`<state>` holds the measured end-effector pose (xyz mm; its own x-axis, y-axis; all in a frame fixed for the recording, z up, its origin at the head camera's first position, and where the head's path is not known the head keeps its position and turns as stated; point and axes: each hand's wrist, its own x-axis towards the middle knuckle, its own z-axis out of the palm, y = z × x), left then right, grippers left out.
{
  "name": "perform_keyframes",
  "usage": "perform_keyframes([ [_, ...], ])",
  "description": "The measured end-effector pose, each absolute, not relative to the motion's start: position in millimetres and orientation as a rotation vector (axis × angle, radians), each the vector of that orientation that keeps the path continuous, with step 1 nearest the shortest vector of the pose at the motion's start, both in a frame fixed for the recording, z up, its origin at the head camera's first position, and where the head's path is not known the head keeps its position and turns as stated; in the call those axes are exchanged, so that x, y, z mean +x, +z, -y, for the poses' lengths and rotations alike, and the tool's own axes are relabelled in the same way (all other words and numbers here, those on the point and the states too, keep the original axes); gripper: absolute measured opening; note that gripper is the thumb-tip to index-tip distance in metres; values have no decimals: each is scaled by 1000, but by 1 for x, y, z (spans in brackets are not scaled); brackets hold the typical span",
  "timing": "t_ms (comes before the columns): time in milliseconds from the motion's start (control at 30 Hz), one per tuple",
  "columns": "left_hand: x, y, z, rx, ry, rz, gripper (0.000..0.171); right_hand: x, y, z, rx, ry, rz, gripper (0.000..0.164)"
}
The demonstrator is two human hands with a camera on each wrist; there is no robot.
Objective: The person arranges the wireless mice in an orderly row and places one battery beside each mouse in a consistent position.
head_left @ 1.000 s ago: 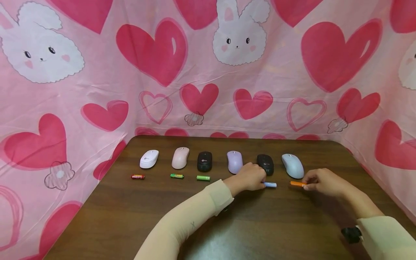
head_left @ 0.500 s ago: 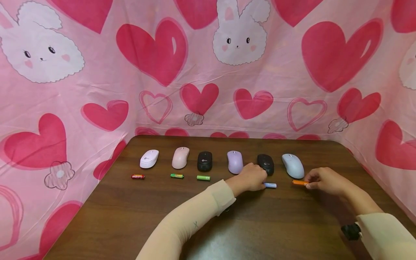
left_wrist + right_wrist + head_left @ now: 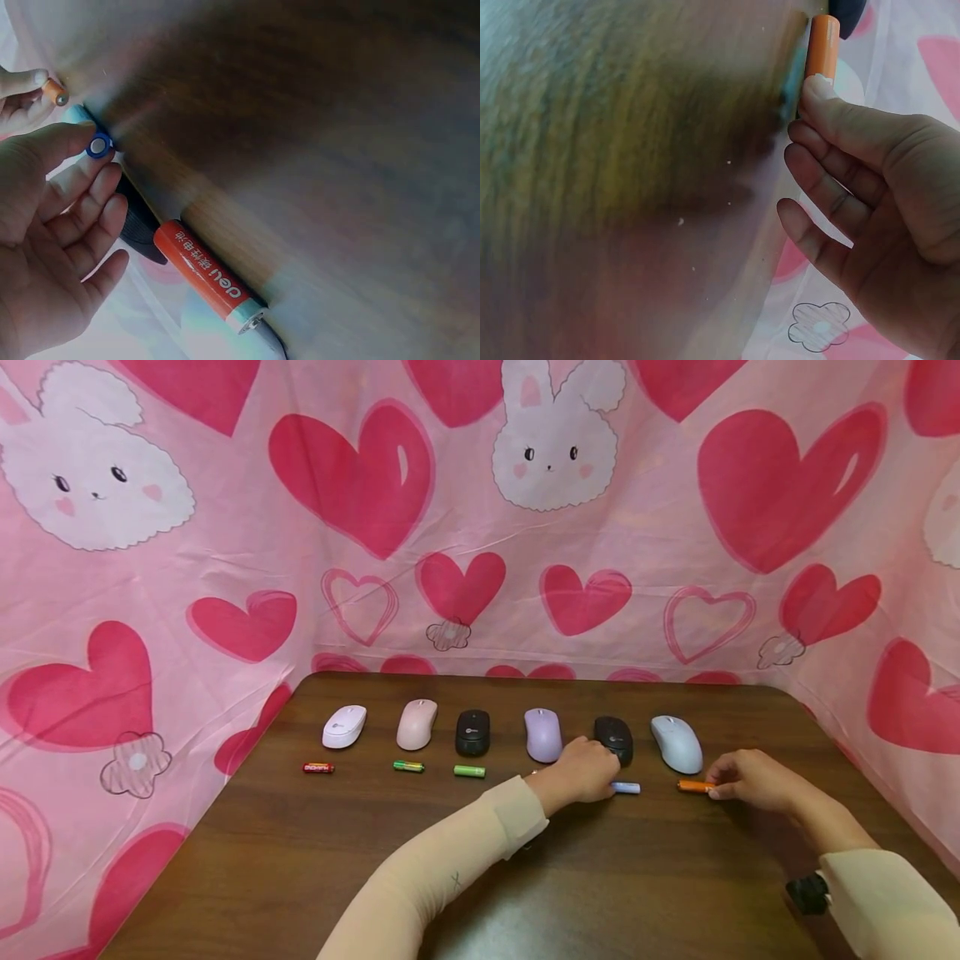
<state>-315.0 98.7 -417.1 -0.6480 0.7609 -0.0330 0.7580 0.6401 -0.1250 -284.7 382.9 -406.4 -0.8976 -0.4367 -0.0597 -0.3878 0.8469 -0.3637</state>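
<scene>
My left hand (image 3: 581, 770) pinches the end of a light blue battery (image 3: 626, 787) between thumb and forefinger, just in front of a black mouse (image 3: 614, 741). Its round end shows in the left wrist view, the other fingers loosely bent. A red deli battery (image 3: 201, 271) lies beside that hand, mostly hidden behind the wrist in the head view. To the right, my right hand (image 3: 753, 779) holds an orange battery (image 3: 693, 786) by one end, thumb against finger, close in front of the pale blue mouse (image 3: 677, 744). The right wrist view shows the orange battery (image 3: 823, 46) sticking out past the thumb.
Further left in the row are a white mouse (image 3: 344, 727), a pink mouse (image 3: 417, 724), a black mouse (image 3: 472, 732) and a purple mouse (image 3: 542, 735). Before them lie a red battery (image 3: 318, 768), a green-and-gold battery (image 3: 408, 766) and a green battery (image 3: 469, 771). Patterned cloth surrounds the table.
My right hand has shifted the orange battery slightly to the right. The left hand has stayed nearly in place on the blue battery.
</scene>
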Motion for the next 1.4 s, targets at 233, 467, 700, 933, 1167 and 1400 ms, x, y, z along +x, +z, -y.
perform_keyframes([
  [233, -312, -416, -101, -1273, 217, 2838, 19, -287, -408, -384, -643, -536, -2875, 12],
  [467, -311, -417, -100, -1265, 223, 2836, 19, -289, -413, -384, -664, -558, -2887, 13],
  [700, -312, -417, -100, -1265, 238, 2824, 18, -289, -413, -382, -626, -557, -2882, 15],
  [933, -312, -418, -101, -1270, 267, 2812, 16, -288, -414, -380, -595, -571, -2872, 15],
  [1167, -312, -419, -102, -1256, 260, 2822, 17, -287, -414, -380, -569, -583, -2862, 16],
  [1400, -312, -417, -100, -1263, 250, 2831, 17, -287, -413, -380, -582, -599, -2866, 17],
])
